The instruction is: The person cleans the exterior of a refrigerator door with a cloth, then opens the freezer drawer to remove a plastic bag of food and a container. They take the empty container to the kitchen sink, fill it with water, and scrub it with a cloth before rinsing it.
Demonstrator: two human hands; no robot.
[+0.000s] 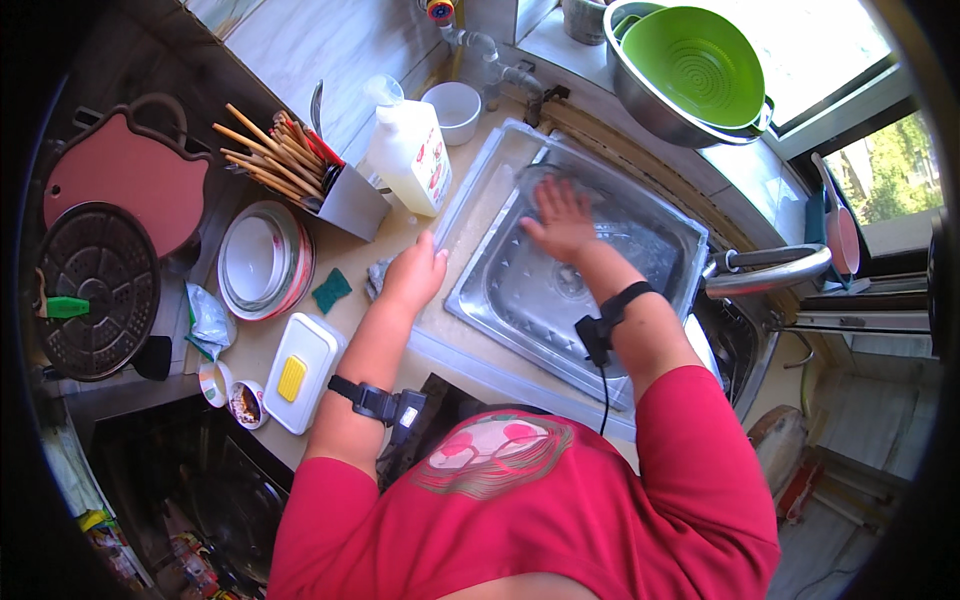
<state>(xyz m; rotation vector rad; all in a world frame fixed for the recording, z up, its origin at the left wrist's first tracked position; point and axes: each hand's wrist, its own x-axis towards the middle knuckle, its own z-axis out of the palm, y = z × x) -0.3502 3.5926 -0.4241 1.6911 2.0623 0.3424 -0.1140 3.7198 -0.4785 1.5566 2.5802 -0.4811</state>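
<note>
A large clear plastic bin (480, 187) lies tilted over the stainless-steel sink (517, 330), whose drain shows through it. My left hand (415, 276) is closed around the bin's left edge. My right hand (562, 217) rests flat with fingers spread on the bin's wet far inner part. A blurred greyish patch shows by those fingertips; I cannot tell what it is. Just left of my left hand lie a grey cloth (377, 277) and a dark green scouring pad (331, 290).
A jug of pale liquid (412, 157), a white cup (453, 112), a chopstick holder (351, 202), stacked bowls (259, 259) and a white lidded box (300, 375) with a yellow sponge (292, 378) stand leftward. The faucet (772, 274) juts in from the right. A green colander (694, 67) sits on the sill.
</note>
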